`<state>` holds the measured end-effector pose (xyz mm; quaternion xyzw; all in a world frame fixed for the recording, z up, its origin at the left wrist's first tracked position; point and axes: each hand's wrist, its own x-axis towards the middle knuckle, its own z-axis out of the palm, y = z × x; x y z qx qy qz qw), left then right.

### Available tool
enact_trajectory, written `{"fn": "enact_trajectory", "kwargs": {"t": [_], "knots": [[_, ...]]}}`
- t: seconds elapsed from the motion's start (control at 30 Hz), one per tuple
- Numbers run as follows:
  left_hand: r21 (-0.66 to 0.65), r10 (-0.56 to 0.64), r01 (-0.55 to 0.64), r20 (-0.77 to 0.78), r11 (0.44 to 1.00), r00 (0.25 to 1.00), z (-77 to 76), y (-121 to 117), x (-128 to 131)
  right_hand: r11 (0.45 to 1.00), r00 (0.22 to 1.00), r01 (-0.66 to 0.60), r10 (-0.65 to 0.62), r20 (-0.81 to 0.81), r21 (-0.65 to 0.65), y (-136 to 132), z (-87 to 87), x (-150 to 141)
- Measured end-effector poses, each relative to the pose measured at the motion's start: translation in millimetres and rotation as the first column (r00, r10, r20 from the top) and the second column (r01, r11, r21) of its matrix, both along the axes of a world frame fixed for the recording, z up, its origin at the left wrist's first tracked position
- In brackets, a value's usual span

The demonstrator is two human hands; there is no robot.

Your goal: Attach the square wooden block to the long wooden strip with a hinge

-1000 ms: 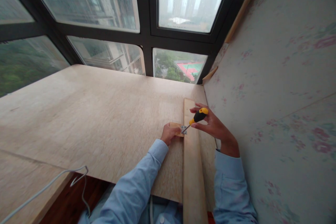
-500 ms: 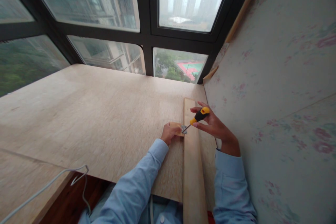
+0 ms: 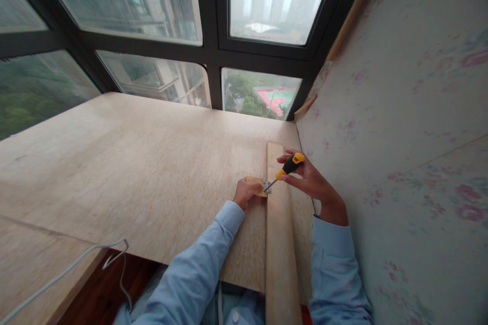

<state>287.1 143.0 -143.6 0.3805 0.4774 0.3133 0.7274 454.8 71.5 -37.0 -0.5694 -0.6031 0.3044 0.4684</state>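
Note:
My right hand [image 3: 307,177] is closed round the yellow and black handle of a screwdriver [image 3: 292,165]. The shaft slants down to the left, and its tip meets a small metal hinge [image 3: 267,187]. That hinge lies across the joint between a long wooden board [image 3: 280,244] and a short wooden piece [image 3: 254,181]. With fingers closed, my left hand [image 3: 246,194] grips the short piece against the board's left edge. Any screw under the tip is too small to make out.
The boards rest on a pale marble-patterned ledge [image 3: 152,162] below dark-framed windows [image 3: 211,45]. Close on the right stands a floral-papered wall [image 3: 400,137]. A white cable [image 3: 72,269] runs over the ledge's near edge at lower left.
The screwdriver handle has tilted up very slightly, and the fingers of my right hand have shifted round it. My left hand and both wooden pieces stay in place.

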Motion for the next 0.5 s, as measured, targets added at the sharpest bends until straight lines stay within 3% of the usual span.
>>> {"fn": "enact_trajectory", "kwargs": {"t": [0.1, 0.17, 0.23, 0.3, 0.37, 0.5], "knots": [[-0.004, -0.011, 0.011, -0.008, 1.0, 1.0, 4.1, -0.6, -0.1, 0.996, 0.996, -0.074, 0.072, -0.052, -0.041, -2.2, 3.4, -1.0], [-0.005, -0.012, 0.012, -0.01, 1.0, 1.0, 6.3, -1.2, -0.5, 0.997, 0.998, 0.038, -0.035, 0.053, -0.063, 1.9, 3.6, -4.3], [0.003, -0.014, 0.014, -0.013, 1.0, 1.0, 7.7, -1.8, -1.0, 0.977, 0.957, 0.212, -0.202, 0.207, -0.028, 7.5, 2.4, -7.7], [0.011, -0.023, 0.023, -0.018, 1.0, 1.0, 7.9, -2.1, -1.4, 0.957, 0.918, 0.291, -0.281, 0.278, 0.008, 10.6, 1.0, -9.0], [0.016, -0.033, 0.033, -0.016, 0.999, 0.999, 6.8, -2.1, -1.4, 0.975, 0.95, 0.223, -0.217, 0.224, -0.004, 9.2, 0.7, -7.6], [0.015, -0.021, 0.021, 0.005, 1.0, 1.0, 2.4, -1.2, -0.6, 0.998, 0.999, -0.054, 0.054, -0.005, -0.034, -0.2, 3.8, -3.0]]}}
